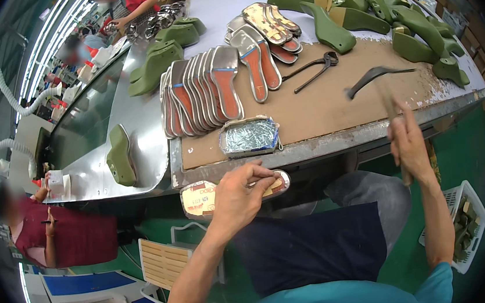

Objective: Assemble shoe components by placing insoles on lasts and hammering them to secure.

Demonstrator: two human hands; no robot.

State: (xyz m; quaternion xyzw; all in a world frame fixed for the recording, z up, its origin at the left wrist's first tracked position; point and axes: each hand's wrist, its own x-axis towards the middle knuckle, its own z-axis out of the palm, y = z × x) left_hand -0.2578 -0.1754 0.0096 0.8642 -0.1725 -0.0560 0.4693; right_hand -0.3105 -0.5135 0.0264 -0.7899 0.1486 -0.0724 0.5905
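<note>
Currently, I am pinning an insole with one hand and raising a hammer with the other.

My left hand is pressing the insole just below the bench edge, fingers curled and pinching its far end. My right hand is gripping the hammer handle, fingers wrapped shut, head blurring above the bench beside the pincers.

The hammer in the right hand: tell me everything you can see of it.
The hammer has a dark, slim, curved metal head and a brown handle that looks wooden. It is raised over the brown bench pad, blurred by motion, head pointing left. The right hand grips the handle low down, with the end sticking out below the fist. Nothing else touches it.
</note>
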